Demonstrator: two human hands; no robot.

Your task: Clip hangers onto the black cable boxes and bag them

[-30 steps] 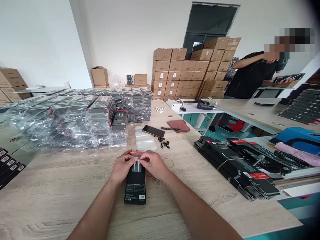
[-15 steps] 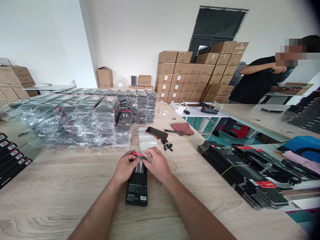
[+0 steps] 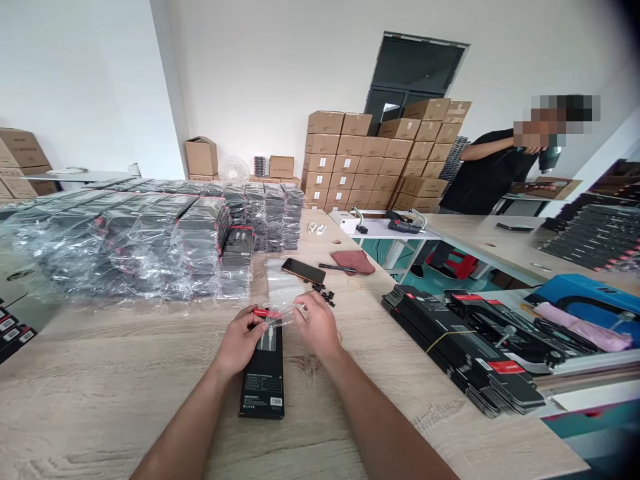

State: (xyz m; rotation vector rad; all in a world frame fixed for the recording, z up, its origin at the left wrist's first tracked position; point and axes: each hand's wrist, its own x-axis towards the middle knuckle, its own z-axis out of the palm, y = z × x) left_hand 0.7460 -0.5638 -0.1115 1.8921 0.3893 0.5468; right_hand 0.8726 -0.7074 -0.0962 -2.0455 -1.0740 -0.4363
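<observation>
A slim black cable box (image 3: 262,385) lies on the wooden table, its red top end pointing away from me. White cable plugs show through its window. My left hand (image 3: 238,341) grips the box's upper left edge, thumb across the front. My right hand (image 3: 319,325) is off the box to the right, thumb and fingers pinching a thin piece of clear plastic (image 3: 286,316). The plastic stretches across to the red end of the box; whether it is a bag or a film I cannot tell. Beyond the hands lies a white plastic sheet (image 3: 277,283).
Plastic-wrapped stacks of black boxes (image 3: 150,233) stand at the left. A phone (image 3: 303,271), small black clips (image 3: 327,295), a black pen (image 3: 337,268) and a brown cloth (image 3: 357,262) lie ahead. Flattened black boxes (image 3: 450,347) are at the right. A person (image 3: 487,170) holds a heat gun.
My right hand has moved off the box to the right, drawing the clear plastic out with it. My left hand stays on the box. The view has turned slightly right.
</observation>
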